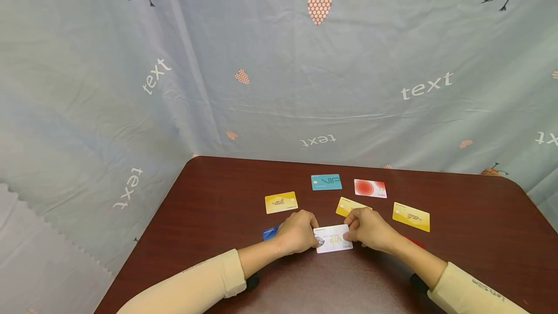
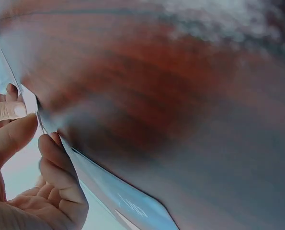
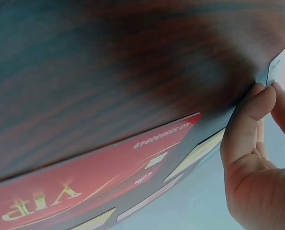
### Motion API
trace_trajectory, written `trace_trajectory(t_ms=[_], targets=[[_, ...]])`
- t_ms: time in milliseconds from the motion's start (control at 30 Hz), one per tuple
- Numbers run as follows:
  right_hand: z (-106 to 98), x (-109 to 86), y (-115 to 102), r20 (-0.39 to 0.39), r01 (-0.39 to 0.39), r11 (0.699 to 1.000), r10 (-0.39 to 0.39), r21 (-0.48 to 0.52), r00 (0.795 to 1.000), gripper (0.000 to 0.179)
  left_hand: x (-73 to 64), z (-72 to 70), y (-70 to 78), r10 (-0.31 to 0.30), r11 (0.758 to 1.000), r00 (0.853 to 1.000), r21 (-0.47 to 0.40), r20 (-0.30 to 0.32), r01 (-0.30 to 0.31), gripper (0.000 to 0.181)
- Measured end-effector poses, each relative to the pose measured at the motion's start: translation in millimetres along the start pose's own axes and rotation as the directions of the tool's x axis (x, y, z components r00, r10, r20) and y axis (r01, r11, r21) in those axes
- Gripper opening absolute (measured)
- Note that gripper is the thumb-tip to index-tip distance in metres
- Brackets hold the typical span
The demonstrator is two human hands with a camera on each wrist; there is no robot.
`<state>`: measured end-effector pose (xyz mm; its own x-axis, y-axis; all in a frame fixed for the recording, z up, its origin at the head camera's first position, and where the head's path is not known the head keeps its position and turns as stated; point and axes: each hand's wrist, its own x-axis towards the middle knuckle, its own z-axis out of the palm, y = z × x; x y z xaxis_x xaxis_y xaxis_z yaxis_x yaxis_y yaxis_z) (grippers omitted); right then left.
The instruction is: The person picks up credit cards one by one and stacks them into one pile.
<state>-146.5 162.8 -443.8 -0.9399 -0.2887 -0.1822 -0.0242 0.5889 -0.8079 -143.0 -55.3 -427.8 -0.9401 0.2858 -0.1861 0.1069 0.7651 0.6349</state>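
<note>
Fingers (image 1: 354,215) pinch a white, gold-lettered VIP card (image 1: 333,239).

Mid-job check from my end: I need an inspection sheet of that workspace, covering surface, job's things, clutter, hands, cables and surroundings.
Surface: dark reddish-brown table, shiny at the near side.
Job's things: white VIP card, held between left hand and right hand.
Clutter: loose cards around it: three yellow cards, teal card, red-and-white card, blue card partly behind the left hand, red card mostly hidden in the head view.
Hands: left pinches the white card's left edge, right its right edge.
Cables: nothing seen.
Surroundings: grey-blue curtain printed with hearts and "text", behind and left of the table.
</note>
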Motion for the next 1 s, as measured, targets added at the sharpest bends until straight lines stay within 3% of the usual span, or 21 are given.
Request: trace_trajectory(t_ms=[133,333,667,1000], targets=[[-0.4,-1.2,-0.3,-0.001,0.019,1.000,-0.019,0.020,1.000,0.020,1.5,-0.2,-2.7,0.003,0.990,1.000,-0.142,-0.005,-0.004,0.023],[-3.3,-3.7,0.3,0.015,0.022,0.996,-0.023,0.086,1.000,0.022,1.1,-5.7,-4.4,0.035,0.934,0.999,-0.357,0.037,-0.020,0.020],[-6.8,-12.1,-1.4,0.025,0.018,0.983,-0.023,0.184,0.999,0.024,-3.3,-12.8,-4.1,0.048,0.866,0.996,-0.500,0.075,-0.004,0.019],[-7.5,-23.3,0.2,0.065,-0.001,0.970,-0.016,0.242,0.998,0.023,-14.4,-11.0,-7.4,0.060,0.825,0.993,-0.565,0.103,0.008,0.018]])
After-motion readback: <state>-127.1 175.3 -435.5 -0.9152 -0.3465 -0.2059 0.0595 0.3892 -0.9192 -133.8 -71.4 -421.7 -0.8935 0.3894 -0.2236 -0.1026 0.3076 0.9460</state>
